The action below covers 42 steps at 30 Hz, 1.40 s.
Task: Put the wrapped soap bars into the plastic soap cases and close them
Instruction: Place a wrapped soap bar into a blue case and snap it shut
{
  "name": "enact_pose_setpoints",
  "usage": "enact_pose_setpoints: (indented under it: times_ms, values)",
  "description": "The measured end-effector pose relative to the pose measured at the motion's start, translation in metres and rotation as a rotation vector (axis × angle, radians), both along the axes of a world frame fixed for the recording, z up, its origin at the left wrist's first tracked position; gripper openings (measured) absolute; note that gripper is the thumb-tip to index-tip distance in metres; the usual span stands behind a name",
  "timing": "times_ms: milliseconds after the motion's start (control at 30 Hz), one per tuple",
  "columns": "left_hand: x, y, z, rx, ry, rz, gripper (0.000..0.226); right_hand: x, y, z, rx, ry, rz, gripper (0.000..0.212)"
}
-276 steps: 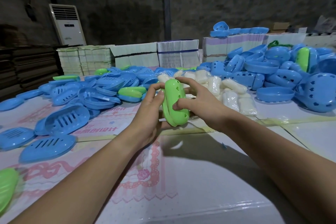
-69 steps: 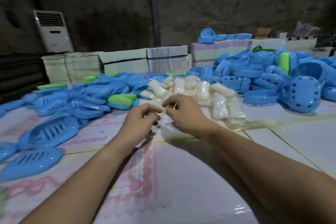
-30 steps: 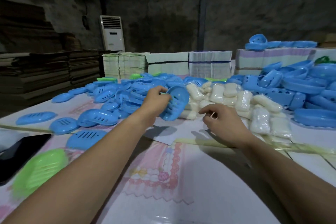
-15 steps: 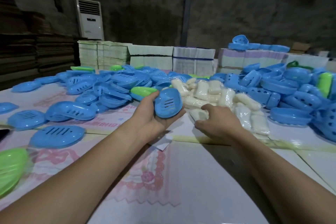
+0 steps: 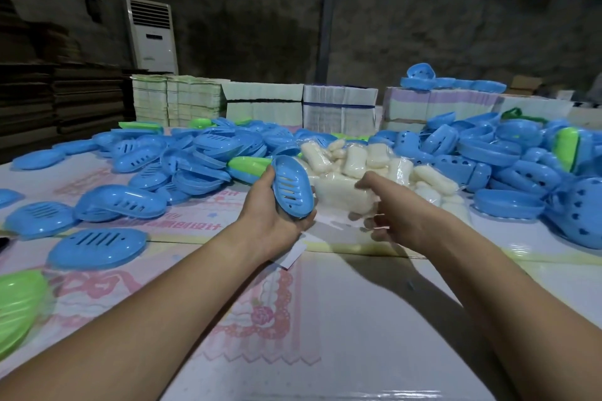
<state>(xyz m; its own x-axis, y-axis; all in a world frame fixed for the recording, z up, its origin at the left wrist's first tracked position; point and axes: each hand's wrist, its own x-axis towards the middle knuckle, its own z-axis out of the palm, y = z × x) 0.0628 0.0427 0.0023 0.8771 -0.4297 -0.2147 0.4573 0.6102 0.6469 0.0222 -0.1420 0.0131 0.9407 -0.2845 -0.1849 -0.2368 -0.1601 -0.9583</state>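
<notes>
My left hand [image 5: 273, 220] grips a blue slotted soap case half [image 5: 291, 186], tilted on edge above the table. Just to its right, my right hand [image 5: 389, 215] holds a wrapped white soap bar [image 5: 340, 197] lifted off the table, blurred by motion. Behind both hands lies a heap of wrapped soap bars [image 5: 374, 161]. Blue case halves [image 5: 202, 156] are piled at the left and deeper blue case halves [image 5: 521, 169] at the right.
Loose blue lids [image 5: 97, 246] lie at the near left, and a green case half [image 5: 16, 306] at the left edge. Stacks of flat cardboard [image 5: 264, 104] line the table's back. The patterned table cover [image 5: 293, 319] spreads in front of me.
My right hand has lifted a wrapped soap bar off the heap and brought it toward the case. My left hand has tilted the blue case half more upright.
</notes>
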Motion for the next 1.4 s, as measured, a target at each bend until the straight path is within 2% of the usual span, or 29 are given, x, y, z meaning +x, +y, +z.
enact_pose_setpoints:
  times_ms: [33,100,133,200,267,300,567,733,833,900,1000,1100,1167,1267,1333,1400]
  values:
    - [0.000,0.000,-0.001,-0.006,0.002,-0.004,0.047,-0.001,0.000,0.002,0.139,-0.013,-0.021,0.033]
    - [0.002,-0.002,-0.003,-0.039,-0.008,-0.019,0.050,-0.001,0.003,0.003,0.247,-0.091,-0.059,0.030]
    - [0.002,-0.004,-0.005,-0.065,-0.012,-0.030,0.050,-0.001,0.006,0.003,0.195,-0.148,-0.073,0.025]
    - [0.001,-0.008,-0.006,-0.095,-0.041,-0.049,0.046,-0.002,0.014,0.000,-0.087,-0.286,-0.083,0.019]
    - [-0.002,-0.012,-0.008,-0.109,-0.083,-0.072,0.040,-0.003,0.022,-0.008,-0.350,-0.394,-0.023,0.024]
    - [-0.003,-0.013,-0.009,-0.117,-0.101,-0.079,0.038,-0.003,0.025,-0.012,-0.401,-0.416,0.016,0.028]
    - [-0.004,-0.015,-0.013,-0.137,-0.187,-0.078,0.035,-0.005,0.025,-0.012,-0.330,-0.457,0.117,0.026]
    - [-0.002,-0.014,-0.013,-0.140,-0.196,-0.047,0.026,-0.009,0.025,-0.010,-0.336,-0.436,0.222,0.032]
    - [-0.001,-0.013,-0.012,-0.152,-0.169,-0.056,0.026,-0.009,0.024,-0.010,-0.271,-0.431,0.263,0.031]
    - [-0.001,-0.011,-0.012,-0.171,-0.158,-0.064,0.035,-0.009,0.024,-0.009,-0.290,-0.442,0.287,0.033]
    - [-0.001,-0.009,-0.008,-0.177,-0.140,-0.116,0.050,-0.006,0.019,-0.004,-0.398,-0.521,0.204,0.029]
    - [-0.003,-0.010,-0.007,-0.138,-0.113,-0.155,0.052,-0.001,-0.004,0.001,-0.533,-0.574,-0.074,0.024]
    - [-0.005,-0.012,-0.007,-0.113,-0.106,-0.154,0.050,0.003,-0.033,0.006,-0.759,-0.460,-0.290,0.033]
    - [-0.006,-0.013,-0.009,-0.089,-0.110,-0.158,0.049,0.001,-0.084,0.005,-1.023,-0.118,-0.487,0.046]
    - [-0.006,-0.014,-0.010,-0.087,-0.105,-0.171,0.049,-0.006,-0.113,-0.006,-1.082,0.071,-0.542,0.050]
    - [-0.006,-0.014,-0.010,-0.081,-0.103,-0.179,0.049,-0.011,-0.132,-0.021,-1.033,0.179,-0.565,0.049]
